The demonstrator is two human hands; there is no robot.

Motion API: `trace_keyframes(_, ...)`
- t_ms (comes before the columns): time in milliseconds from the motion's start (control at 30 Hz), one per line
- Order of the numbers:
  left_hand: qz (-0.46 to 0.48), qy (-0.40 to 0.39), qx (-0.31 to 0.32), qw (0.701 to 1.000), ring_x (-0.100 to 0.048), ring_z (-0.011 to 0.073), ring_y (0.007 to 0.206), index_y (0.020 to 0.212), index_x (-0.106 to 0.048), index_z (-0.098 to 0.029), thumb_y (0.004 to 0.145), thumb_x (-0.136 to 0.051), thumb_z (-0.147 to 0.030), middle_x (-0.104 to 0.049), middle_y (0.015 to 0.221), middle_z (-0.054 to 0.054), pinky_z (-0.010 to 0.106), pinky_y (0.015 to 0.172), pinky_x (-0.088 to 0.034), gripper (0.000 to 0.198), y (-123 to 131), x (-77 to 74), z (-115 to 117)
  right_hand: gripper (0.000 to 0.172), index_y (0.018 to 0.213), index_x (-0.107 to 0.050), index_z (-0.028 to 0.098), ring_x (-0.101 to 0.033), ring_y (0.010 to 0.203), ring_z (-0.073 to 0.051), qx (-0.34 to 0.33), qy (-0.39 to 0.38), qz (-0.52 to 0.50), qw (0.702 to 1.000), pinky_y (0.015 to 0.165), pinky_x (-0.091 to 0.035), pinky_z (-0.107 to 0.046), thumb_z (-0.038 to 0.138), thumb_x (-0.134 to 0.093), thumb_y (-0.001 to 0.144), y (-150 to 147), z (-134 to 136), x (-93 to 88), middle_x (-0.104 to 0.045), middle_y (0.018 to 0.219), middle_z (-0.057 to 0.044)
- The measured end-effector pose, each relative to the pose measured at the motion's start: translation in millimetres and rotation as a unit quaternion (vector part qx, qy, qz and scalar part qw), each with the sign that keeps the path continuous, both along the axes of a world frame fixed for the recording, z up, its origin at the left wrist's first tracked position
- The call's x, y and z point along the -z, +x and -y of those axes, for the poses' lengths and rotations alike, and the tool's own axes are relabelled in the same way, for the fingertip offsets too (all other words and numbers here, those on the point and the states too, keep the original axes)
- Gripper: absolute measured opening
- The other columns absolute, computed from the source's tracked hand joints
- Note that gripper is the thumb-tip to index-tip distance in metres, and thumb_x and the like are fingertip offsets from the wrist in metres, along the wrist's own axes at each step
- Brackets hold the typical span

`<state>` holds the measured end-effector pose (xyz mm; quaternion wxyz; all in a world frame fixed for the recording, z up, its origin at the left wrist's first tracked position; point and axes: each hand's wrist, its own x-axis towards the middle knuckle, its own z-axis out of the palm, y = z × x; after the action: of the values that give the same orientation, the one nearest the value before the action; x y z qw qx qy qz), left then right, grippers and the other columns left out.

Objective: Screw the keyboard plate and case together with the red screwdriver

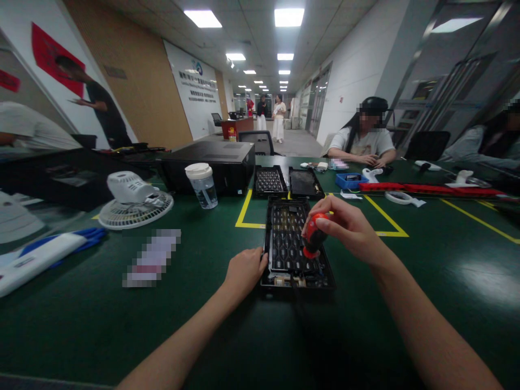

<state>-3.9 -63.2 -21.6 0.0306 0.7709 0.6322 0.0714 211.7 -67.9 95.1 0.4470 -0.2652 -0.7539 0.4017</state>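
Observation:
My right hand (343, 222) is closed around the red and black handle of a screwdriver (316, 233), held upright over the right side of an opened black device case (280, 230). The tip is too dark to make out. Rows of dark oval keys or cells fill the case, and small pale parts show at its near end. My left hand (246, 268) grips the left edge of this case, its fingers pressed together there. Just behind lie two more black pieces: a dotted grid panel (270, 180) and a flat cover (305, 182).
Yellow tape (247, 224) marks the green table (195, 336). To the left are a lidded cup (202, 185), a small white fan (136, 208) and a black box (219, 162). A blue tray (350, 180) sits at the back right, near a seated person (361, 138).

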Motion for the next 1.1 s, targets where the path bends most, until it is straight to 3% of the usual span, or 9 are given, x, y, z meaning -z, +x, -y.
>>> trace_keyframes(1100, -0.004, 0.033, 0.014, 0.999, -0.062, 0.0182, 0.082, 0.095, -0.057, -0.021, 0.089, -0.026, -0.040, -0.066, 0.088, 0.005, 0.027, 0.068, -0.044, 0.037, -4, 9.0, -3, 0.021, 0.067, -0.046, 0.017, -0.046, 0.060, -0.009, 0.148, 0.114, 0.051, 0.981, 0.050, -0.036, -0.021, 0.025, -0.064, 0.075, -6, -1, 4.9, -0.049, 0.071, 0.001)
